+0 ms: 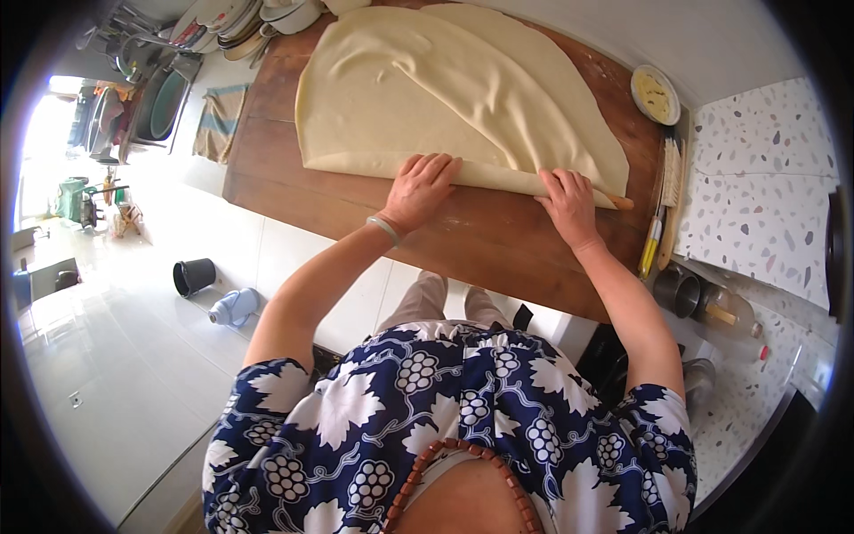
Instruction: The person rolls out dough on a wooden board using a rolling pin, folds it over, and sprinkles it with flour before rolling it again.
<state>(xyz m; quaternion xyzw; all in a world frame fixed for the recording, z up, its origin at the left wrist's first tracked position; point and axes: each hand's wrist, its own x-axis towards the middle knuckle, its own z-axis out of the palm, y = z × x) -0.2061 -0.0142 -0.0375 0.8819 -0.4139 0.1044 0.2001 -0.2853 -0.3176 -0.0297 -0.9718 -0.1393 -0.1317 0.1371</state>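
A wide, thin sheet of dough [400, 93] covers much of a wooden board [280, 160], folded and wrinkled toward the right. Its near edge is wrapped around a wooden rolling pin [620, 201], whose bare tip sticks out at the right end. My left hand [421, 187] curls its fingers over the middle of the wrapped roll; a pale bangle circles that wrist. Farther right, my right hand [568, 201] grips the same roll near the pin's tip. Dough hides the rest of the pin.
A bowl of yellowish paste [654, 95] stands at the board's back right corner. Brushes [670, 173] and a yellow-handled knife [650, 250] lie along its right edge. Stacked dishes [227, 27] and a striped cloth [221, 123] are left; a black bucket [193, 277] is on the floor.
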